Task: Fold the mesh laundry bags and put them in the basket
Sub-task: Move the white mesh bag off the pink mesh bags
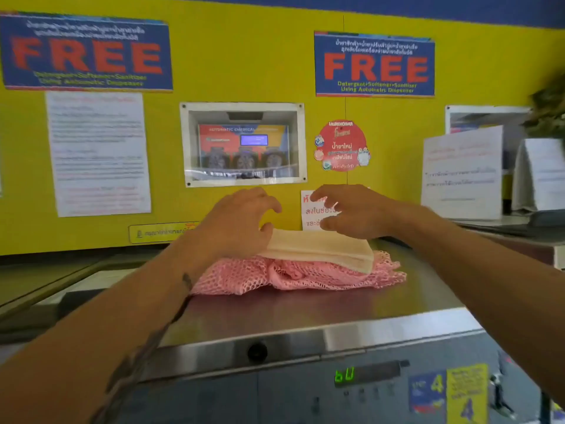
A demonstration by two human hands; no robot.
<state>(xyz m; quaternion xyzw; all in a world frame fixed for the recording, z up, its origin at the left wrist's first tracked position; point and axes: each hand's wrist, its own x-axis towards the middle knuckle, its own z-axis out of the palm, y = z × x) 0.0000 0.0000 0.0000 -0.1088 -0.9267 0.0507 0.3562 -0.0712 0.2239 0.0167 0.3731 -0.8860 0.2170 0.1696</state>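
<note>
Both my forearms were bare, with no sleeves in view. My left hand (235, 221) and right hand (351, 209) wore no gloves, rings or watch that I could see. On my left forearm a dark tattoo (146, 344) ran lengthwise from near the wrist at about 1 o'clock down toward 7 o'clock; its pattern was too blurred to read.

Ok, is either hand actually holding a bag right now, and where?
Left hand touches the left end of the folded cream bag lying on the pink mesh bag; a closed grip cannot be told. Right hand hovers open, holding nothing.
</note>
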